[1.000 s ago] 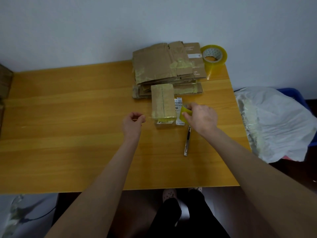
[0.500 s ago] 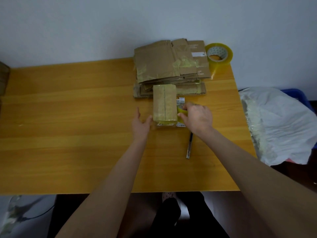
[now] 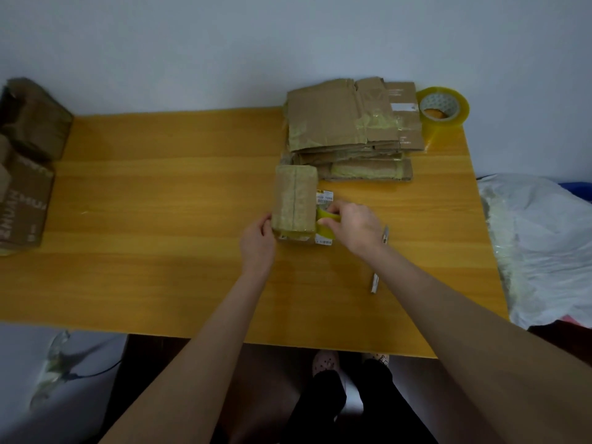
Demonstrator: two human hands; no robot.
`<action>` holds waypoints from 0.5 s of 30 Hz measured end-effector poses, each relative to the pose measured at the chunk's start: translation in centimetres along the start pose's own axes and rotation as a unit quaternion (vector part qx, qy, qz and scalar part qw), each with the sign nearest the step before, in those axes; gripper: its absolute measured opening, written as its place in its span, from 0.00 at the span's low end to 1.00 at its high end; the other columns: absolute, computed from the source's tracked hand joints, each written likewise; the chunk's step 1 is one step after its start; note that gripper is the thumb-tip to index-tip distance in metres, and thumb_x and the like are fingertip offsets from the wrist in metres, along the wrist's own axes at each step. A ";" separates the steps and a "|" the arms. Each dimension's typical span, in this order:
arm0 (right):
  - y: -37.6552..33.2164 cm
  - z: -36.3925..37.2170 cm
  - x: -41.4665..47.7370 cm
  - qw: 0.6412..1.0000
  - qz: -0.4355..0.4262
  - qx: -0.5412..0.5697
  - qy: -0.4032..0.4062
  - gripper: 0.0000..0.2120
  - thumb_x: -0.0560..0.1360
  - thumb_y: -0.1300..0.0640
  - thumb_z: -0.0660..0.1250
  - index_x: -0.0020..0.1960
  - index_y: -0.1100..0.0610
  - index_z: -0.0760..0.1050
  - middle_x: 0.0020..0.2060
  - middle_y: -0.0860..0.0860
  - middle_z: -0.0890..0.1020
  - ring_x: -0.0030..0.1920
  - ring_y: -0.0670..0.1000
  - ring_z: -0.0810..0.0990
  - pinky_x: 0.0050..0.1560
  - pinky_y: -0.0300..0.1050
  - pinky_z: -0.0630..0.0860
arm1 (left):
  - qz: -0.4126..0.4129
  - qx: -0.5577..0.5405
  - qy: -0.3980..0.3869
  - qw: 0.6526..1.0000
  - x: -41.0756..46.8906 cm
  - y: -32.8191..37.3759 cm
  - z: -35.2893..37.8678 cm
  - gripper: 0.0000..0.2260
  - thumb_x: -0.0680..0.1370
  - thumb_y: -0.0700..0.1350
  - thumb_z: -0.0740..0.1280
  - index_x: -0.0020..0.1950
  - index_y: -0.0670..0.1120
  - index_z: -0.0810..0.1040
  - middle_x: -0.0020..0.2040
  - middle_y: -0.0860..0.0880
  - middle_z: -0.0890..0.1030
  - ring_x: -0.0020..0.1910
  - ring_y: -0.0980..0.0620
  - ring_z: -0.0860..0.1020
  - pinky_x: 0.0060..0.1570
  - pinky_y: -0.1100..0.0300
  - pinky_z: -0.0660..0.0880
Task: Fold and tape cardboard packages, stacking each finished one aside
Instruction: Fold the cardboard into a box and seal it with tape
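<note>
Matt cardboard package (image 3: 294, 200), smooth wooden table (image 3: 160, 193)

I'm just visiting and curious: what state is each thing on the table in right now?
package: folded, taped, lying flat on table.
small tape roll: gripped by right hand, against package's right side.
left hand: holding package's left edge.
big tape roll: idle at table's back corner.
flat cardboard stack: unfolded, untouched.
slim tool: lying loose on table.

Package (image 3: 294, 200) before cardboard stack (image 3: 349, 123), tape roll (image 3: 443, 107) right of it
</note>
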State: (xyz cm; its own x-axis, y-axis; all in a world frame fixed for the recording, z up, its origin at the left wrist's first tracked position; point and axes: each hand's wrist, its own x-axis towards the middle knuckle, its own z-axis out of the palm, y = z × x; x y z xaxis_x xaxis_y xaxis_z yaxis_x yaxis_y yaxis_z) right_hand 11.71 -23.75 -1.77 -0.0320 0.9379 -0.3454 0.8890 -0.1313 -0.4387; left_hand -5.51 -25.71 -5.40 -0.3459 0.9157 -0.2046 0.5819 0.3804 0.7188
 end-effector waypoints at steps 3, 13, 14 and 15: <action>0.9 0.1 0.6 0.998 0.010 0.052 -0.021 0.19 0.78 0.45 0.64 0.65 0.53 0.74 0.58 0.53 0.81 0.57 0.56 0.78 0.49 0.47 0.75 | 0.138 0.077 0.039 0.987 -1.5 0.1 -0.2 0.18 0.82 0.38 0.56 0.72 0.38 0.66 0.73 0.43 0.67 0.71 0.46 0.66 0.68 0.58 0.62; 3.6 -0.8 1.2 0.998 0.000 0.047 -0.050 0.13 0.76 0.46 0.67 0.57 0.51 0.78 0.52 0.50 0.82 0.54 0.55 0.78 0.49 0.47 0.76 | 0.310 0.326 -0.065 0.891 -1.7 -0.3 3.3 0.26 0.80 0.34 0.52 0.78 0.41 0.49 0.78 0.42 0.49 0.77 0.43 0.49 0.74 0.54 0.43; 4.0 -0.8 1.2 0.997 -0.012 0.044 -0.069 0.09 0.77 0.47 0.67 0.52 0.50 0.79 0.48 0.50 0.82 0.52 0.55 0.78 0.44 0.45 0.74 | 0.293 0.332 -0.067 0.894 -1.5 0.0 3.5 0.26 0.82 0.36 0.52 0.78 0.42 0.46 0.78 0.43 0.46 0.78 0.45 0.46 0.74 0.55 0.40; 4.4 -0.8 1.1 0.995 -0.020 0.047 -0.083 0.07 0.77 0.47 0.66 0.49 0.50 0.78 0.45 0.50 0.81 0.50 0.54 0.78 0.41 0.45 0.71 | 0.282 0.331 -0.067 0.898 -1.3 0.3 3.7 0.26 0.83 0.39 0.53 0.78 0.42 0.46 0.78 0.43 0.45 0.78 0.45 0.45 0.74 0.54 0.40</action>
State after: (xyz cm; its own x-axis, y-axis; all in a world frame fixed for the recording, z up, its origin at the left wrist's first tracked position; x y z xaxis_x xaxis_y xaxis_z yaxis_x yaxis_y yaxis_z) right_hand 15.92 -23.02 -3.40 -0.1488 0.8779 -0.4552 0.8386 -0.1319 -0.5285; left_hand -2.11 -26.29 -7.38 0.2060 0.9776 -0.0419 0.9622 -0.1946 0.1907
